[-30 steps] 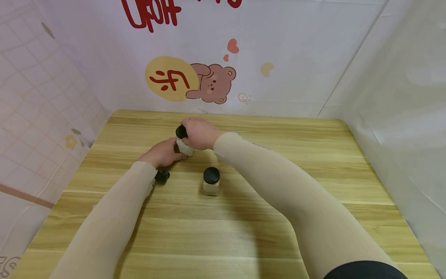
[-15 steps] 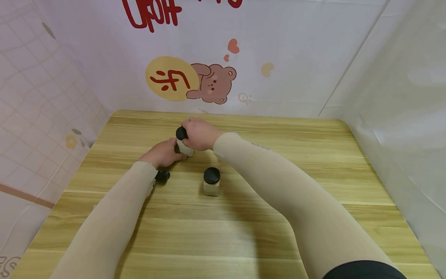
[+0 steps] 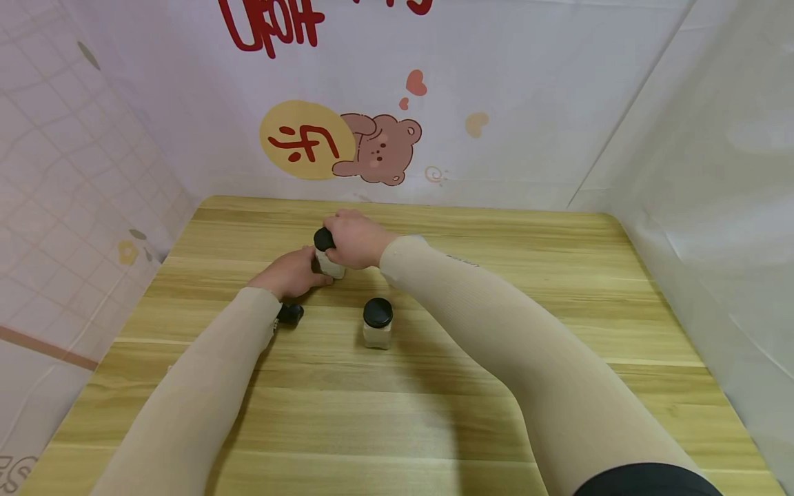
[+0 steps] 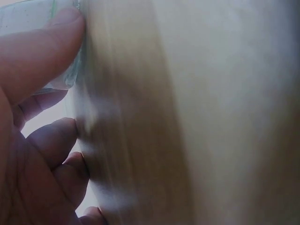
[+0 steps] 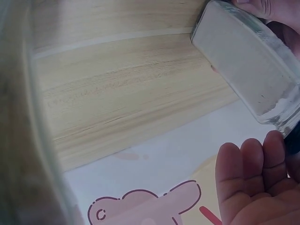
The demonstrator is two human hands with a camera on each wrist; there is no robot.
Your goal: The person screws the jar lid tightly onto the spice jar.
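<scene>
In the head view a square glass jar (image 3: 331,266) with pale contents is near the back left of the table. My left hand (image 3: 289,273) grips it low down, thumb on the near side. My right hand (image 3: 358,240) holds the black lid (image 3: 322,239) at its top, covering part of it. The right wrist view shows the jar's glass side (image 5: 241,58) up close, pale powder-like stuff inside. In the left wrist view my thumb presses on the clear glass (image 4: 23,18) and several fingers curl below. A second jar (image 3: 378,335), black-lidded, stands upright nearer me.
The wood-grain table (image 3: 384,420) ends at a white printed curtain (image 3: 521,138) behind, with more curtain on both sides. A small black object (image 3: 290,314) sits at my left wrist. My right forearm (image 3: 490,310) crosses the table on the right of the second jar.
The black lid sits very slightly lower in the head view than a second ago, my right hand with it. Both hands keep their hold, and the second jar has stayed put.
</scene>
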